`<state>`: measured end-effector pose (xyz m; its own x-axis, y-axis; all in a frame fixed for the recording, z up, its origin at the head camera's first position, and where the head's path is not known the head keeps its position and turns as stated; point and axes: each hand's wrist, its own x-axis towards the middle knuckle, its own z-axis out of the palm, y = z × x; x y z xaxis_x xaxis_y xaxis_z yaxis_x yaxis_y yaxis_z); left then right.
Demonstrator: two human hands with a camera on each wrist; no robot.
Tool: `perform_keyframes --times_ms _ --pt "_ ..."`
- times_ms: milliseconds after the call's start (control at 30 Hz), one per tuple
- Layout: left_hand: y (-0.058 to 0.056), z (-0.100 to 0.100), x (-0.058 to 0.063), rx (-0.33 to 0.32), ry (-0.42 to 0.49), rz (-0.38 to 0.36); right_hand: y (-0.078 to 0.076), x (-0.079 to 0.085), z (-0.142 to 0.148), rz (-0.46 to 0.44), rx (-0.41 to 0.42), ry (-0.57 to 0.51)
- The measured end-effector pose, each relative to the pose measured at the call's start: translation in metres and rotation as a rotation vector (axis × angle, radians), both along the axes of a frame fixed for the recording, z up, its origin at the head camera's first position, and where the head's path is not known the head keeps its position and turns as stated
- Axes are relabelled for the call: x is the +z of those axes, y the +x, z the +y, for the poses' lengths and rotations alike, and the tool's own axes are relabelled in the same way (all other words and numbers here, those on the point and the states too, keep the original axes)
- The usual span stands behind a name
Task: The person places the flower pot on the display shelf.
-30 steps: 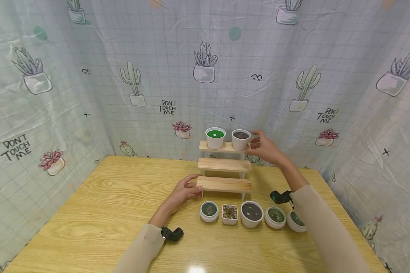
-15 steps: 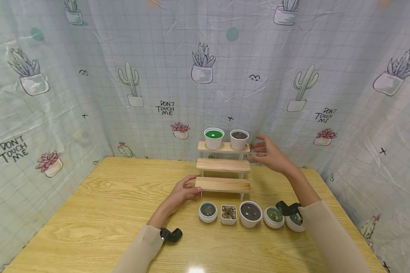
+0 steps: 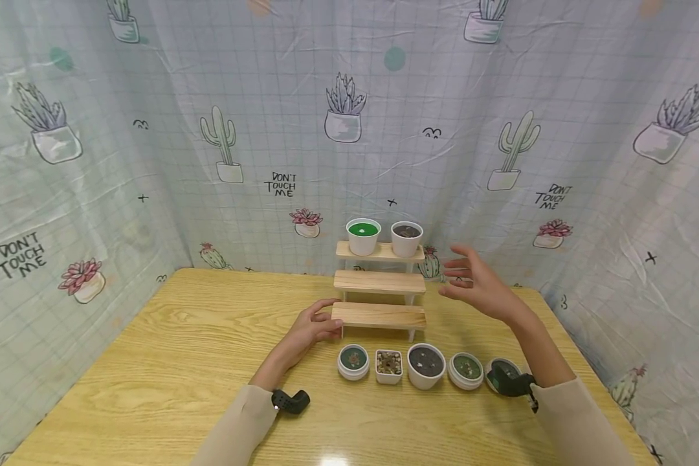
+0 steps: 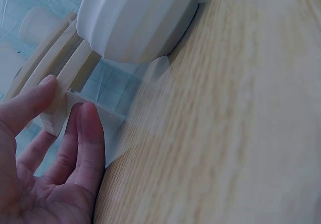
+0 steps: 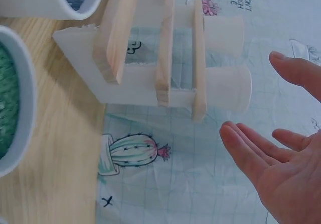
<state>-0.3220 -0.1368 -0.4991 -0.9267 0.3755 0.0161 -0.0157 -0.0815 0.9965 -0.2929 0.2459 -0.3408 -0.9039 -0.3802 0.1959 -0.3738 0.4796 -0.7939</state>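
Observation:
A three-step wooden stand with white side supports stands on the table. My left hand holds the left end of its lowest step; in the left wrist view the thumb lies on the board and fingers bend beside the white support. On the top step sit two white pots, one with a green surface at left and one with dark soil at right. My right hand hangs in the air right of the stand, fingers spread and touching nothing.
In front of the stand is a row of pots: a round white pot, a square pebble-filled pot, a larger dark-soil pot, a green-topped pot, and another partly hidden by the right wrist's camera. A patterned curtain surrounds the table.
My right hand has moved away from the dark-soil pot on the top step, rightward and toward me. That pot stays in place, and my left hand still holds the stand.

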Motion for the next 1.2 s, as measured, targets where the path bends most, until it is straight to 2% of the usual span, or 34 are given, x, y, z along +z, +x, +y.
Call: perform_keyframes --times_ms 300,567,867,1200 --pt "0.001 -0.001 -0.001 -0.010 0.003 0.003 0.023 -0.010 0.023 -0.011 0.006 0.010" --pt "-0.001 -0.001 -0.002 -0.018 0.004 0.006 0.037 -0.025 0.049 -0.043 -0.030 0.024" --pt "-0.001 0.000 -0.004 -0.007 0.001 0.000 0.045 -0.044 0.087 -0.031 -0.035 0.073" --pt "-0.003 -0.001 -0.005 -0.010 0.000 0.006 0.051 -0.056 0.121 -0.109 -0.005 0.106"
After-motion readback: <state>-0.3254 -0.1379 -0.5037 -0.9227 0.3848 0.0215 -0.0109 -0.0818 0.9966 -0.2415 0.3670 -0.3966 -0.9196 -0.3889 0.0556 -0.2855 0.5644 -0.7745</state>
